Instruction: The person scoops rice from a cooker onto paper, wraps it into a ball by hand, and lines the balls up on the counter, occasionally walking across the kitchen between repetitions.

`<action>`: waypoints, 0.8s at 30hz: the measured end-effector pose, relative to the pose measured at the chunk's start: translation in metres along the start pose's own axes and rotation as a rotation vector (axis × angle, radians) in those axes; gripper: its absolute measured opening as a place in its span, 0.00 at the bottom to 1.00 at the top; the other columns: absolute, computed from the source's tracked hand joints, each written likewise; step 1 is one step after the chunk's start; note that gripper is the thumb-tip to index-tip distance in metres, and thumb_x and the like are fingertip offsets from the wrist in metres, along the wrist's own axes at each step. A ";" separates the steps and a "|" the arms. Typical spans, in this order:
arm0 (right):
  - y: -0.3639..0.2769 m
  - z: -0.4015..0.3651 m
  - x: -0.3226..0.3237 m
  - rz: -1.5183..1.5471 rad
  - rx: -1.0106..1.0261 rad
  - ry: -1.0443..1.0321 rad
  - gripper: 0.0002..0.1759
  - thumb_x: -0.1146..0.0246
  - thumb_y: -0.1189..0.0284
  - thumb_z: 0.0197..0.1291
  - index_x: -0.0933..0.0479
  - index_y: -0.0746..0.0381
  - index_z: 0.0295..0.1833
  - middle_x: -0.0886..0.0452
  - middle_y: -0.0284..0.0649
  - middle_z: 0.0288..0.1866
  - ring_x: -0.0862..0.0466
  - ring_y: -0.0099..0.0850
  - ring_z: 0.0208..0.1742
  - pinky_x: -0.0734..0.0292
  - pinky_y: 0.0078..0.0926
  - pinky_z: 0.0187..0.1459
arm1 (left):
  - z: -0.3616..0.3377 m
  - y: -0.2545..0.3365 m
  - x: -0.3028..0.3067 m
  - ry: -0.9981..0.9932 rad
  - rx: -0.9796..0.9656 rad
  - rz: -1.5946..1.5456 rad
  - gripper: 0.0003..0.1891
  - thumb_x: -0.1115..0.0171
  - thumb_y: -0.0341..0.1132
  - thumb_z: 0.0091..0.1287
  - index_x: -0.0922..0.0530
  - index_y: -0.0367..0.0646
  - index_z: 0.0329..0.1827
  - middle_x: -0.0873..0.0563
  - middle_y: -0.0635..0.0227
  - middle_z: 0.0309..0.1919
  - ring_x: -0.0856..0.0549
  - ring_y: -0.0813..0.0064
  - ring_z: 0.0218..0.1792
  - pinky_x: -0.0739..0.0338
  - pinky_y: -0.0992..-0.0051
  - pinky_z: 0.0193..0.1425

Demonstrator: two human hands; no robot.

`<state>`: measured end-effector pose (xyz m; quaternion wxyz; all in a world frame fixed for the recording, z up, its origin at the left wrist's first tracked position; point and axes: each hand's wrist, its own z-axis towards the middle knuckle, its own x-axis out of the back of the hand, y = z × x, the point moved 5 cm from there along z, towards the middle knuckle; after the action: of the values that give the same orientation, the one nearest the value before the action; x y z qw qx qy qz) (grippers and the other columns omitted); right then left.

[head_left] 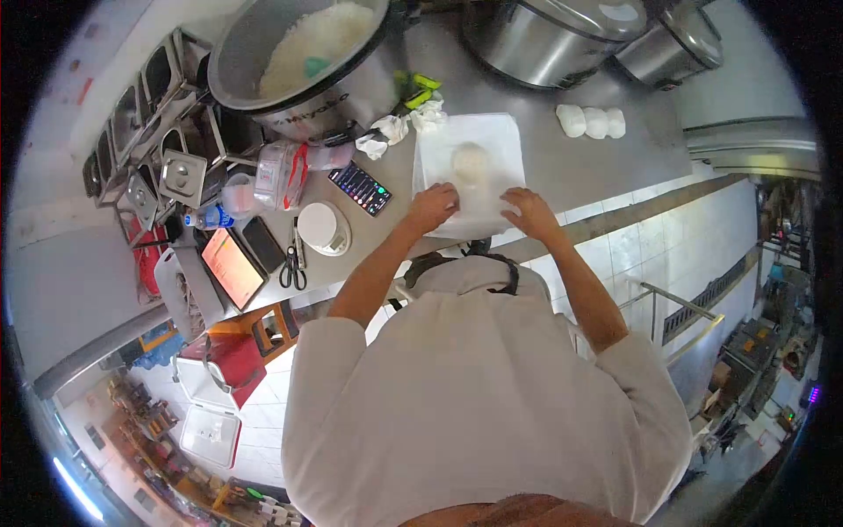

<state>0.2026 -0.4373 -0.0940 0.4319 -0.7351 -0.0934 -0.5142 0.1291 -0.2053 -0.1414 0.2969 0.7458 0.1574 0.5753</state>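
A stack of white wrapping paper (500, 140) lies on the steel counter, with a round mound of white rice (471, 165) at its middle. My left hand (435, 206) is at the left edge of the near part of the paper, its fingers curled closed on the sheet. On the opposite edge, my right hand (529, 213) has its thumb and fingers pinched at the paper. The near part of the sheet rises slightly between both hands, below the rice.
A large pot of cooked rice (316, 48) stands at the back left. Several white wrapped bundles (591, 121) sit on the right. Left of the paper are a phone (359, 189), a round white scale (324, 228), scissors (292, 270) and a tablet (233, 268). Lidded cookers (553, 44) stand behind.
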 end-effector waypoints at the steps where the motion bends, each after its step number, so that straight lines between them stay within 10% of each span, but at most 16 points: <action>1: 0.008 -0.011 0.000 -0.001 0.056 0.044 0.16 0.32 0.68 0.65 0.16 0.58 0.57 0.16 0.44 0.59 0.18 0.47 0.62 0.24 0.44 0.65 | -0.001 0.000 0.000 0.028 0.014 -0.044 0.11 0.35 0.43 0.71 0.17 0.46 0.48 0.17 0.68 0.54 0.17 0.60 0.57 0.17 0.58 0.56; 10: 0.045 0.027 0.025 0.205 0.114 0.283 0.03 0.36 0.73 0.65 0.21 0.60 0.43 0.14 0.42 0.40 0.14 0.48 0.46 0.22 0.50 0.50 | 0.000 0.023 0.032 0.554 0.215 -0.232 0.08 0.32 0.38 0.72 0.16 0.42 0.43 0.10 0.57 0.39 0.10 0.53 0.41 0.17 0.58 0.44; 19: 0.007 0.071 0.032 -0.153 0.089 0.564 0.06 0.38 0.74 0.63 0.22 0.62 0.44 0.17 0.48 0.50 0.17 0.48 0.52 0.22 0.47 0.55 | 0.027 -0.058 0.019 0.595 0.507 -0.249 0.21 0.24 0.48 0.64 0.14 0.37 0.44 0.10 0.49 0.35 0.09 0.57 0.36 0.18 0.61 0.42; 21: -0.009 0.052 -0.008 -0.218 0.358 0.290 0.12 0.36 0.74 0.60 0.23 0.63 0.49 0.19 0.49 0.55 0.18 0.47 0.56 0.20 0.46 0.56 | 0.029 -0.044 0.033 0.540 0.543 -0.379 0.22 0.24 0.50 0.63 0.14 0.36 0.44 0.10 0.50 0.33 0.10 0.61 0.34 0.18 0.63 0.41; 24: -0.026 0.035 -0.019 -0.067 0.164 0.148 0.16 0.35 0.72 0.64 0.23 0.60 0.57 0.19 0.43 0.53 0.17 0.43 0.55 0.18 0.41 0.54 | 0.017 -0.040 0.037 0.433 0.512 -0.450 0.23 0.25 0.50 0.64 0.14 0.36 0.44 0.11 0.52 0.29 0.12 0.65 0.30 0.19 0.64 0.39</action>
<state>0.2021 -0.3899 -0.0993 0.4790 -0.6536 -0.1277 -0.5719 0.1606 -0.1577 -0.1414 0.1802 0.6042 0.5137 0.5819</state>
